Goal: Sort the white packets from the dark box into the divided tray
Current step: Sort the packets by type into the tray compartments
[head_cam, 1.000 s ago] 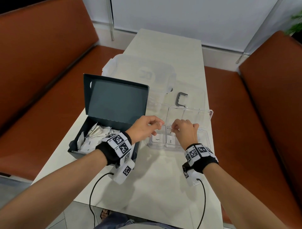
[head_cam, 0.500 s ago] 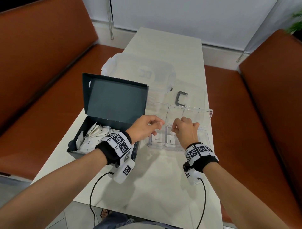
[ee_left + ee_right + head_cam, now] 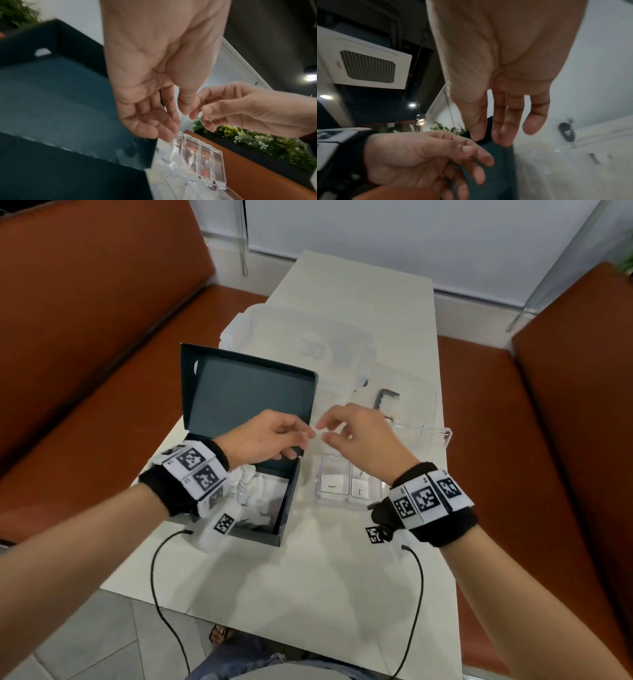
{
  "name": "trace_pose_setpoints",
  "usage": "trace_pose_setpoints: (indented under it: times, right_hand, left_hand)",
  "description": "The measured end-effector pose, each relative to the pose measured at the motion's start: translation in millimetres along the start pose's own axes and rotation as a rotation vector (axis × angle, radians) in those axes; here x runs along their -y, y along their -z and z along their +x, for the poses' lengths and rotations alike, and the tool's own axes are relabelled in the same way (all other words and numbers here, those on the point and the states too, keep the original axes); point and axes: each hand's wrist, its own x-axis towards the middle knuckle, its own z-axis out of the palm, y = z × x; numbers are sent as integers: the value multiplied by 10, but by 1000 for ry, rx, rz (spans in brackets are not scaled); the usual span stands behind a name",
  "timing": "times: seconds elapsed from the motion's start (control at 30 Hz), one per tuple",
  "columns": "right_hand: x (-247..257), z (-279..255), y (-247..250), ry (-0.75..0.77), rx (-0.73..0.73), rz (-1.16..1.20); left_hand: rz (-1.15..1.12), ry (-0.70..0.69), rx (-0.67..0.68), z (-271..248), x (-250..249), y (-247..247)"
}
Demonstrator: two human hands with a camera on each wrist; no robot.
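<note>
Head view: left hand (image 3: 263, 436) and right hand (image 3: 356, 436) meet fingertip to fingertip, fingers loosely curled; whether they pinch anything, cannot tell. Clear plastic divided tray (image 3: 346, 498) lies below fingers, open dark cardboard box (image 3: 284, 508) of white paper packets (image 3: 260, 491) beside left fingers. Step judged between packets; next: reach into box, pick one.

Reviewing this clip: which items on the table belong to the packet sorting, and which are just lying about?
Job: dark box; white packets; divided tray; left hand; right hand.

Lying about: clear plastic container; dark metal bracket.

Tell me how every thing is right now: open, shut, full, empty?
Dark cardboard box: open, lid upright, white packets inside.
Clear plastic divided tray: lid open, two near compartments hold packets.
Left hand: raised, fingertips pinched; hold unclear.
Right hand: raised, fingertips meeting the left's; hold unclear.
</note>
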Motion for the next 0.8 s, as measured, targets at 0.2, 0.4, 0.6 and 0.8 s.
trace_pose_setpoints:
  times: [0.2,0.4,0.6,0.8]
  right_hand:
    - [433,227,-470,89,396,-81]
    - [573,369,-1075,45,643,-326]
    - [480,322,-1417,-52,773,-515]
    - [462,299,-1535,-98,813,-595]
  left_hand:
    - [423,129,137,-181,304,489]
    - [926,190,319,-189,597,542]
    - [960,90,489,-200,780,383]
    - [991,-5,544,-176,941,222]
